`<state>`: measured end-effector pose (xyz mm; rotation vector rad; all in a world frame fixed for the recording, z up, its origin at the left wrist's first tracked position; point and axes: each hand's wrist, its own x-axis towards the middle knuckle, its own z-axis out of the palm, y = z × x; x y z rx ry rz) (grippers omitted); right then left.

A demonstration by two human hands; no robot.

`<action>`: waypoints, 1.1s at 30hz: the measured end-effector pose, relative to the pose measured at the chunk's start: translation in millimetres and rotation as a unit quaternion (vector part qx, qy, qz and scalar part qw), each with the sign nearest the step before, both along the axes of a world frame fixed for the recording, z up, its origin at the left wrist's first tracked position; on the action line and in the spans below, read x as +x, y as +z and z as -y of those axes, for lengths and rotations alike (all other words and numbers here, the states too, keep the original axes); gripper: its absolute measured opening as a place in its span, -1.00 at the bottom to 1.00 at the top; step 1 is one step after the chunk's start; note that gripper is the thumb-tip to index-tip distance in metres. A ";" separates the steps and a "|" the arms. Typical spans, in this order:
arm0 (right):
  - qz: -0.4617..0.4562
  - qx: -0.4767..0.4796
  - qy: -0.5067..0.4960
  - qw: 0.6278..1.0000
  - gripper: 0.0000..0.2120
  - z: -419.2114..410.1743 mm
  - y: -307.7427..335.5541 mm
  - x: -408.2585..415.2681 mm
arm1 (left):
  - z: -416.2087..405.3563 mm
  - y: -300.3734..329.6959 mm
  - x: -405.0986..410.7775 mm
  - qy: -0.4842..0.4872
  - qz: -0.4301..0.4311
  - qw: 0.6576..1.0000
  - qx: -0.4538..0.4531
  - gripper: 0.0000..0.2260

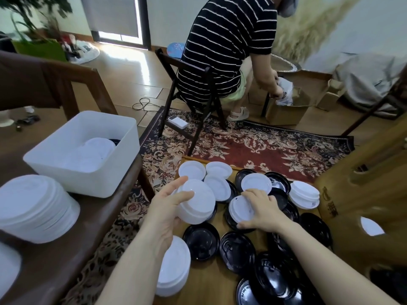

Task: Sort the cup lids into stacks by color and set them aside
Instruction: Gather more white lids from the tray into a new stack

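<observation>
White and black cup lids lie mixed on a low wooden board (211,280). My left hand (164,214) grips a small stack of white lids (198,203) held above the board's left side. Just to its right, my right hand (263,209) curls over a single white lid (239,209) that rests on black lids. Several loose white lids (217,170) lie at the far edge, and a short white stack (305,194) sits at the right. Black lids (201,241) cover the near part. Another white stack (174,269) sits under my left forearm.
A tall stack of white lids (33,208) and a white bin (83,150) holding more lids stand on the brown table at left. A person in a striped shirt sits on a dark chair (189,102) beyond the patterned rug. A wooden stool (365,194) stands at right.
</observation>
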<state>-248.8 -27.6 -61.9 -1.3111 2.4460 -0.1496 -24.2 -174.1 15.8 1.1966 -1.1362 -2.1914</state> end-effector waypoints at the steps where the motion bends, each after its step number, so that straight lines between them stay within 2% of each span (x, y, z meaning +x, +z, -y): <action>1: 0.003 -0.012 0.001 1.000 -0.12 -2.0 3.4 1.2 | -0.2 -0.1 -0.1 -0.001 0.001 1.000 0.000 -0.65; 5: 0.031 -0.090 -0.011 0.995 -0.11 -14.2 29.6 11.2 | -4.2 3.5 -1.8 -0.011 -0.005 1.000 0.001 -0.65; 8: 0.136 -0.187 -0.027 0.972 -0.14 -23.5 53.7 28.3 | -11.1 7.3 -4.7 -0.030 -0.004 1.000 -0.003 -0.66; 10: 0.209 -0.242 -0.003 0.948 -0.16 -28.4 67.4 46.4 | -17.0 8.7 -6.7 -0.057 0.002 0.998 -0.005 -0.67; 16: 0.236 -0.256 0.074 0.935 -0.19 -33.3 75.2 79.8 | -34.8 10.2 -12.2 -0.090 -0.005 0.996 0.003 -0.80; 20: 0.298 -0.254 0.066 0.918 -0.24 -34.2 77.0 83.4 | -41.7 11.7 -12.4 -0.128 -0.006 0.992 0.001 -0.73; 24: 0.286 -0.284 0.037 0.914 -0.34 -31.3 76.0 86.2 | -45.5 14.5 -12.6 -0.156 -0.026 0.987 -0.014 -0.71; 26: 0.263 -0.297 0.021 0.918 -0.34 -29.0 73.4 89.9 | -46.6 14.5 -12.1 -0.153 -0.042 0.987 -0.033 -0.75; 30: 0.221 -0.306 -0.006 0.926 -0.31 -25.2 70.2 98.1 | -46.3 9.7 -11.7 -0.147 -0.051 0.987 -0.045 -0.66; 33: 0.192 -0.322 -0.015 0.927 -0.31 -23.4 71.0 103.3 | -47.0 8.5 -13.3 -0.133 -0.065 0.988 -0.038 -0.69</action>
